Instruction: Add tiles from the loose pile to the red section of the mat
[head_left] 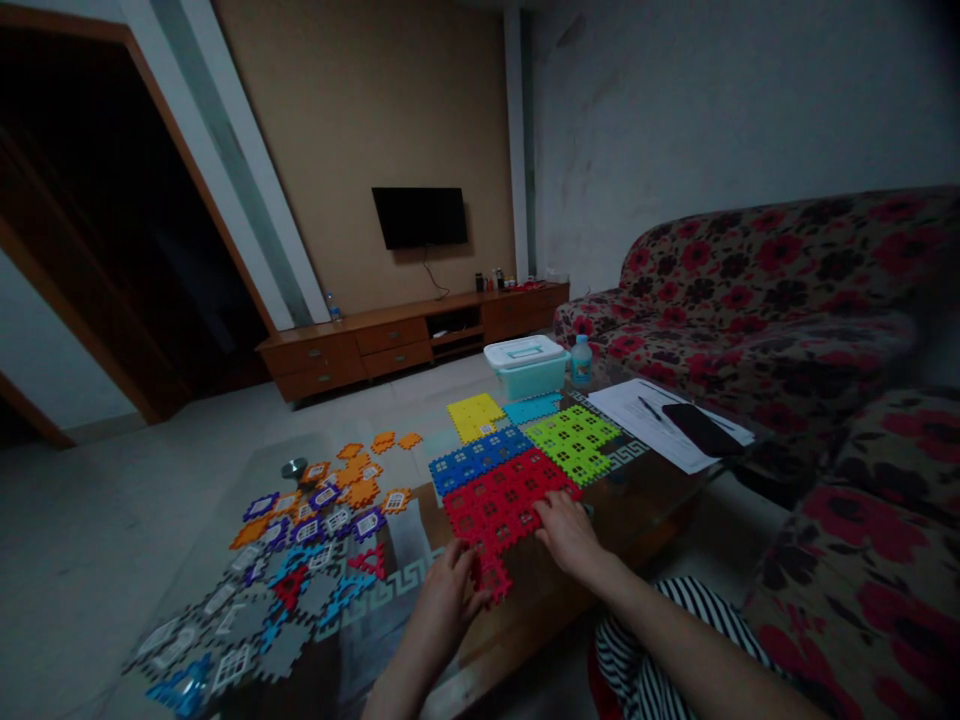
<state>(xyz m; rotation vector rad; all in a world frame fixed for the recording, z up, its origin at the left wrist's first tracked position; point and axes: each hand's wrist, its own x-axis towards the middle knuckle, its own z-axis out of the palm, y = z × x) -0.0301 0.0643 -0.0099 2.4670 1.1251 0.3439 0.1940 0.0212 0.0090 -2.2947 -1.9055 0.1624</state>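
Straight ahead at 12 o'clock, the right hand (pixel 566 530) lies flat and open on a joined sheet of red interlocking foam tiles (pixel 510 505), apparently steadying it. The left hand (pixel 450 595), fingers curled, seems to pinch a red tile (pixel 491 578) at the sheet's lower edge. Loose orange, purple and grey tiles (pixel 325 510) spread toward 10 o'clock. Farther off at 12 o'clock sits a lidded teal plastic box (pixel 525 368), its contents hidden.

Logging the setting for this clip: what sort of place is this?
Most likely a living room in a home. A floral-patterned sofa runs along the wall, and a wall-mounted TV hangs above a low wooden media cabinet.
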